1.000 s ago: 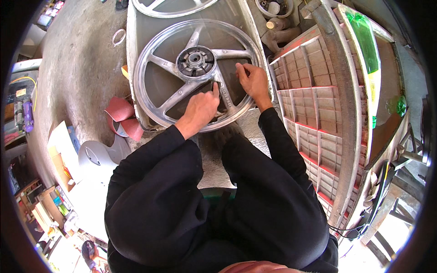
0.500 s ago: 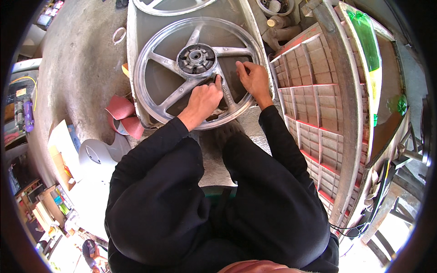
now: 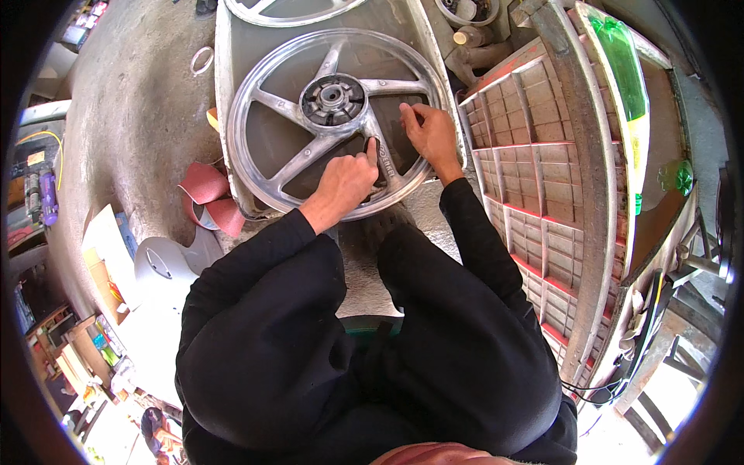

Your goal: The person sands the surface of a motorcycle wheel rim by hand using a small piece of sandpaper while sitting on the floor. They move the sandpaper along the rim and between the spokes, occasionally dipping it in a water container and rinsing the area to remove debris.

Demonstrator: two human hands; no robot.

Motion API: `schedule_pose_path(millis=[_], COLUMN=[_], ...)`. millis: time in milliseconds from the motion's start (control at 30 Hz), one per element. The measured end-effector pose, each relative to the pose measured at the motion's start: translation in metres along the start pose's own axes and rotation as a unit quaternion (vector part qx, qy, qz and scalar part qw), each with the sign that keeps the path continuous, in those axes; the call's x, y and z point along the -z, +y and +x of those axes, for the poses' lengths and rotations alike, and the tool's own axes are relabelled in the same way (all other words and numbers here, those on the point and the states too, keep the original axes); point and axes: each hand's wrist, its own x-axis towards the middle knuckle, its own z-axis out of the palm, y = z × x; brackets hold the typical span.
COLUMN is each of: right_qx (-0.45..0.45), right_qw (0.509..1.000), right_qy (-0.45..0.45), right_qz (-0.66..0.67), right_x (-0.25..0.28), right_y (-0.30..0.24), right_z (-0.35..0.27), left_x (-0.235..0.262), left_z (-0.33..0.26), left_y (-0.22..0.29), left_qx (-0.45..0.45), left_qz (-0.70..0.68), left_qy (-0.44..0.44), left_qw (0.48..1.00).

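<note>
A silver alloy motorcycle wheel (image 3: 316,147) with a dark hub lies flat over a long pale-edged trough (image 3: 223,101) holding grey liquid. My left hand (image 3: 347,180) is closed, with its index finger stretched along the spoke nearest me. Under that fingertip a small dark piece (image 3: 370,145) is pressed to the spoke; its kind is unclear. Across the right rim lies my right hand (image 3: 434,138), thumb and bent fingers apart above the gap between two spokes, with nothing visible in them.
Another silver wheel (image 3: 298,17) lies at the trough's far end. To the right leans a red-edged grid panel (image 3: 527,155) beside a green plastic bottle (image 3: 624,70). Reddish abrasive sheet (image 3: 205,186) sits left of the trough, near a grey curved piece (image 3: 167,260).
My left hand has slid slightly toward me along the spoke, with the dark piece under its finger. My right hand has stayed nearly in place.
</note>
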Motion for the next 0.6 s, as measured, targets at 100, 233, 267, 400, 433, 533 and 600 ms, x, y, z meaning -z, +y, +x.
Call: schedule_pose_path(millis=[100,233,267,400,433,533,600], right_qx=[0.001,0.007,0.006,-0.004,-0.005,0.004,0.003], right_qw=[1.0,1.0,1.0,1.0,1.0,1.0,1.0], right_qy=[0.001,0.003,0.001,-0.003,-0.004,-0.003,-0.001], right_qz=[0.005,0.002,-0.004,-0.008,-0.007,0.002,-0.008], right_x=[-0.002,-0.006,-0.004,-0.002,-0.002,-0.003,-0.005], right_y=[-0.004,-0.002,0.0,-0.002,-0.003,-0.004,-0.003], right_z=[0.001,-0.001,0.0,-0.001,-0.002,-0.002,-0.002], left_x=[0.001,0.0,0.0,0.006,0.006,0.002,0.002], left_z=[0.013,0.018,0.012,0.007,0.011,0.021,0.008], left_y=[-0.016,-0.018,-0.008,-0.004,-0.008,-0.014,-0.004], left_qx=[0.018,0.021,0.018,0.013,0.018,0.051,0.025], left_qz=[0.013,0.018,0.019,0.019,0.02,0.013,0.014], left_qy=[0.052,0.041,0.025,0.044,0.06,0.059,0.031], left_qw=[0.998,0.999,0.999,0.999,0.998,0.997,0.999])
